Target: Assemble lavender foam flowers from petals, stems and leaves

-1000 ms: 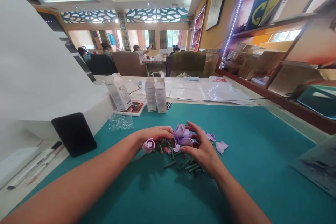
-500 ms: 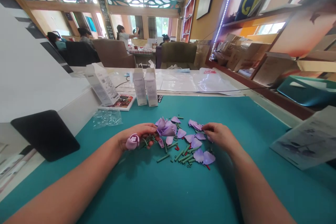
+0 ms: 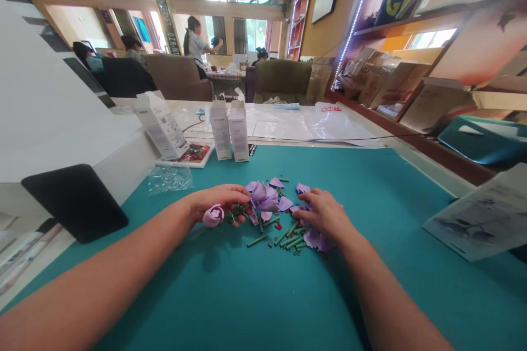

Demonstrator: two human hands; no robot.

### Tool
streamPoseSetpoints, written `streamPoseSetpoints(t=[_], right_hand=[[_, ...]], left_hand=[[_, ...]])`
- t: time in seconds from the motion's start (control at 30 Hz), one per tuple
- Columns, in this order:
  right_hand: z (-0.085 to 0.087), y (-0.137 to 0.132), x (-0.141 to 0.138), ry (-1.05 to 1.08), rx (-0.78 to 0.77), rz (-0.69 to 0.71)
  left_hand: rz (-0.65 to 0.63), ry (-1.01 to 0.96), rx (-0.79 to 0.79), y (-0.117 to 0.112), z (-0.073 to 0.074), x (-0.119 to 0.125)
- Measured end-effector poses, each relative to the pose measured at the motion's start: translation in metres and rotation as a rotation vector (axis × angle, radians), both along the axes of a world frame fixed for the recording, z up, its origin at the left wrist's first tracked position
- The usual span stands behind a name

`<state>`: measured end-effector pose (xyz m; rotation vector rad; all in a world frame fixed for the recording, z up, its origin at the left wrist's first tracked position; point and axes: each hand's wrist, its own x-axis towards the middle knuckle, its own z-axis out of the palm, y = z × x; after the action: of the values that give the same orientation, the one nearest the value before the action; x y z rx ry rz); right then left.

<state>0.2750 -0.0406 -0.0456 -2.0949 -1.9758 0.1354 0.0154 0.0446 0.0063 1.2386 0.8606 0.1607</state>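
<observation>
My left hand (image 3: 224, 201) is closed around the green stem of a toy flower. Its large lilac bloom (image 3: 263, 197) faces the middle of the mat, and a smaller pink-lilac bud (image 3: 213, 216) sticks out beside my wrist. Over the loose lilac petals hovers my right hand (image 3: 325, 211), thumb and fingers apart, partly covering a bunch of petals (image 3: 316, 239). One petal (image 3: 303, 188) lies just beyond its fingertips. Green stem pieces (image 3: 293, 241) and small red parts (image 3: 278, 226) are scattered between the hands.
A teal mat (image 3: 247, 296) covers the table. White boxes (image 3: 222, 134) stand at the back, with a clear plastic bag (image 3: 169, 178) to their left. A black tablet-like panel (image 3: 76, 203) leans at left; a printed sheet (image 3: 477, 216) stands at right. Other people are in the background.
My right hand has moved left over the petals, and its fingers have parted from the pinch at the rear petals. My left hand still holds the flower, shifted slightly right.
</observation>
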Motion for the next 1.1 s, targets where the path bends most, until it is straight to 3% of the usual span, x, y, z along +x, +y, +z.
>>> streamPoseSetpoints(t=[0.13,0.37,0.5,0.6,0.7,1.1], right_hand=[[-0.004,-0.001,-0.017,-0.158,0.009,0.057],[0.001,-0.004,-0.018,-0.124,0.127,0.047],[0.009,-0.008,-0.013,0.269,0.289,0.006],[0.016,-0.012,-0.017,0.714,0.269,0.029],[0.023,-0.015,-0.024,0.974,0.271,0.084],[0.022,-0.018,-0.028,1.084,0.311,0.108]], left_hand=[[0.006,0.007,0.008,-0.001,0.001,0.000],[0.043,-0.016,0.004,-0.003,0.003,0.000],[0.058,-0.003,0.015,-0.006,0.006,0.000],[0.073,0.002,0.035,-0.007,0.008,0.000],[0.084,0.006,0.053,-0.007,0.011,0.001],[0.105,0.031,0.075,-0.009,0.012,0.007]])
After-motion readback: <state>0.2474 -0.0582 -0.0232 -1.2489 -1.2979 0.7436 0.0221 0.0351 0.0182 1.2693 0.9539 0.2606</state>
